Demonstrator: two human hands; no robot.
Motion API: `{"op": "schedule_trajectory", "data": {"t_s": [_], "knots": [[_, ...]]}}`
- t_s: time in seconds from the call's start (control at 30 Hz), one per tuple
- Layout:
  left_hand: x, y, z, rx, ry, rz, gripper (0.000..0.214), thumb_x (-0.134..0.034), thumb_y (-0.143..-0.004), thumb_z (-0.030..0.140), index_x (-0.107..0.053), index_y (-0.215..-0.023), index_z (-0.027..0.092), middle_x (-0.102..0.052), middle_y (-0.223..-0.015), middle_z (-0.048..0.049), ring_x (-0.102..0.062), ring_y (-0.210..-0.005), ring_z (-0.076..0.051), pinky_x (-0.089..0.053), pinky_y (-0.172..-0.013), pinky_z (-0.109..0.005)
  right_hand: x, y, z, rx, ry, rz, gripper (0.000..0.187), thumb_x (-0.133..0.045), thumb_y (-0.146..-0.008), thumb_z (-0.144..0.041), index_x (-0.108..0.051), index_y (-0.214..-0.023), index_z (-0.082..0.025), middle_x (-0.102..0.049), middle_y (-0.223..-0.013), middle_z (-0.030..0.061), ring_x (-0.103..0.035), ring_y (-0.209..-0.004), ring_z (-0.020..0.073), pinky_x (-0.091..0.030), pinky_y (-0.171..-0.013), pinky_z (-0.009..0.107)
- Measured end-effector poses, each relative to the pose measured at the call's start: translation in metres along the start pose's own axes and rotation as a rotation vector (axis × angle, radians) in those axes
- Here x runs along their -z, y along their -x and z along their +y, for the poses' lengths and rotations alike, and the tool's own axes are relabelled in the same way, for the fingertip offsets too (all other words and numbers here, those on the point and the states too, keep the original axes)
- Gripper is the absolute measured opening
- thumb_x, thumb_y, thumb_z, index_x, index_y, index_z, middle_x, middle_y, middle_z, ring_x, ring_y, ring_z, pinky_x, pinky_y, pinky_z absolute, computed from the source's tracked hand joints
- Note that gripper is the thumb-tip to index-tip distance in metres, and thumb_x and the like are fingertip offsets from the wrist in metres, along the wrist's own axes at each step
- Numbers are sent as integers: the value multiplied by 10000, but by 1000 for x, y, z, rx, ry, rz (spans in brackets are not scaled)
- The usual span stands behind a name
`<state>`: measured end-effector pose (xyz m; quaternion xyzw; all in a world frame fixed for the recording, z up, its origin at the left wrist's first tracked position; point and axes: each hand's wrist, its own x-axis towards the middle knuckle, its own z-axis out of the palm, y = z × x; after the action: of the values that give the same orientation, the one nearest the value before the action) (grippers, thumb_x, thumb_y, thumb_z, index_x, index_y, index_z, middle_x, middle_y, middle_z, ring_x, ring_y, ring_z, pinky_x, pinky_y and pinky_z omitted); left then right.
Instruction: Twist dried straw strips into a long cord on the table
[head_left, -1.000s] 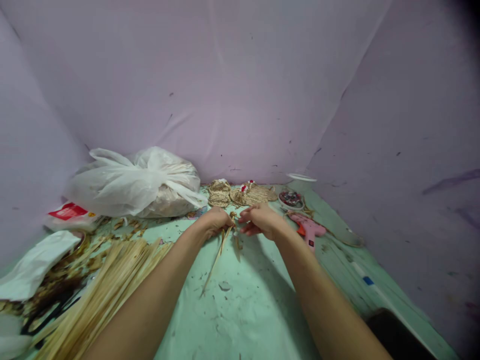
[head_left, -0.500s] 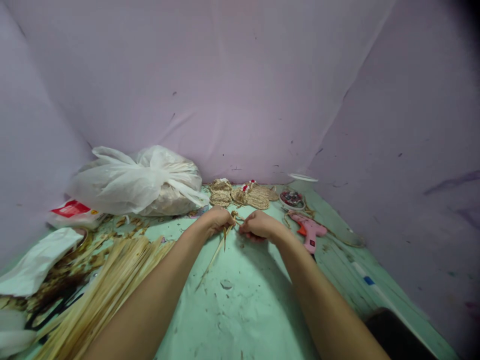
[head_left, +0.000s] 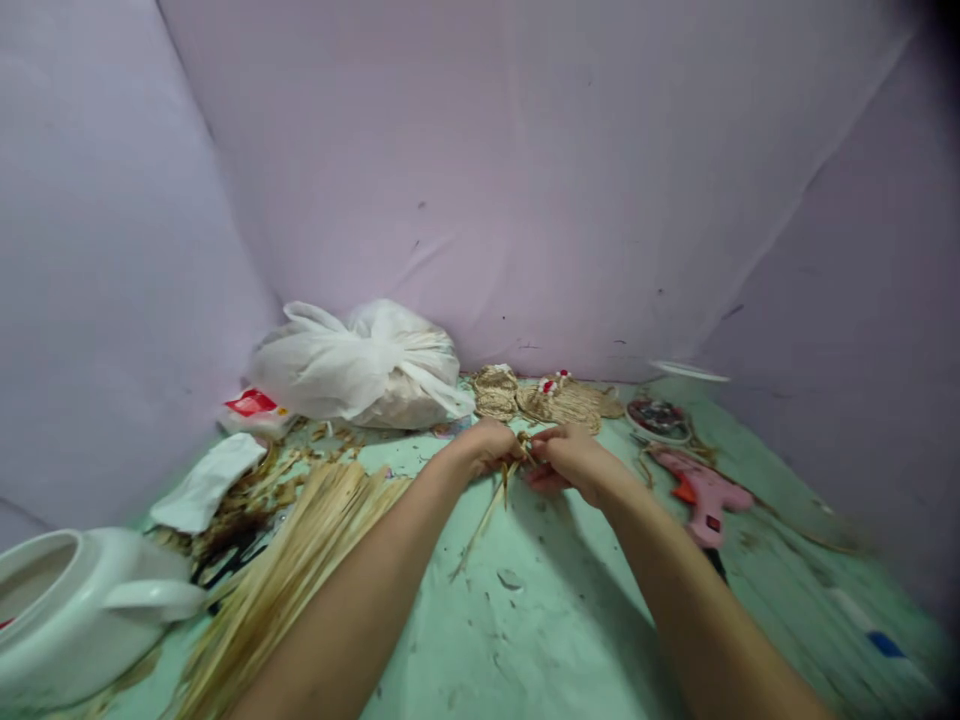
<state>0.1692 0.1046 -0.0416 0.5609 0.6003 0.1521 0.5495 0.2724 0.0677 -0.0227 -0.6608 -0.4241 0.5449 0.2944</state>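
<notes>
My left hand (head_left: 489,447) is closed on a small piece of twisted straw-coloured fibre (head_left: 523,446), its loose strip ends hanging down towards the green table. Close on its right, my right hand (head_left: 568,462) pinches the other side of the same fibre piece. The fingers partly hide the piece, so its exact shape cannot be made out. Behind my hands lie woven straw pieces (head_left: 495,392), some with red and white beads on top. A bundle of long dry fibre strips (head_left: 300,560) lies beside my left forearm.
A knotted white plastic bag (head_left: 360,365) rests against the back wall. On the right are a dish of beads (head_left: 658,420) and a pink glue gun (head_left: 705,495). At left are a white pot with a handle (head_left: 90,610), a white cloth (head_left: 208,483) and brown fibre scraps.
The view has turned left, so everything sits further right and more of the white pot shows. My right hand is slightly closer to my left; both still hold the fibre.
</notes>
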Motion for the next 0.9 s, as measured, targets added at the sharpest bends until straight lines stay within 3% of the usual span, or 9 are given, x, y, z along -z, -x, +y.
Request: {"op": "schedule_trajectory", "data": {"t_s": [0.17, 0.4, 0.5, 0.67, 0.8, 0.9], "knots": [[5, -2, -2, -23, -36, -55, 182, -485, -596, 89, -390, -456, 157, -279, -336, 71, -173, -304, -36, -118, -346, -201, -5, -23, 17, -23, -118, 2, 95, -461, -695, -66, -498, -632, -127, -500, -450, 8, -521, -417, 110, -513, -473, 258], [9, -10, -3, -160, -238, 16, 181, -528, -504, 43, -419, -414, 156, -291, -352, 57, -289, -394, -70, -192, -398, -208, -4, -39, 27, -16, -132, 75, 132, -517, -641, -92, -451, -543, -152, -304, -343, -86, -274, -303, 39, -472, -370, 218], [10, -13, -2, -220, -327, 73, 146, -556, -486, 46, -476, -422, 150, -346, -373, 39, -377, -478, -99, -251, -451, -204, -4, -40, 28, -21, -147, 72, 118, -517, -637, -100, -459, -550, -155, -317, -355, -82, -283, -314, 41, -485, -397, 212], [12, -2, 0, -254, -579, 281, 85, -594, -515, 150, -528, -463, 161, -413, -410, 0, -492, -585, -165, -327, -519, -220, -3, -41, 29, -14, -109, 85, 145, -525, -620, -114, -435, -520, -169, -313, -327, -79, -291, -302, 53, -454, -357, 215], [7, 11, 6, -261, -651, 311, 85, -594, -541, 185, -527, -492, 163, -493, -506, -40, -525, -633, -192, -349, -543, -236, -5, -42, 31, 0, -78, 65, 135, -511, -624, -129, -433, -520, -165, -375, -343, -56, -340, -305, 61, -421, -347, 210], [-9, 22, 10, -282, -652, 314, 79, -617, -527, 160, -546, -559, 156, -549, -631, -80, -547, -752, -230, -373, -616, -254, -6, -42, 33, 27, -64, 74, 159, -502, -625, -130, -395, -516, -171, -365, -352, -58, -343, -320, 58, -366, -340, 185]]}}
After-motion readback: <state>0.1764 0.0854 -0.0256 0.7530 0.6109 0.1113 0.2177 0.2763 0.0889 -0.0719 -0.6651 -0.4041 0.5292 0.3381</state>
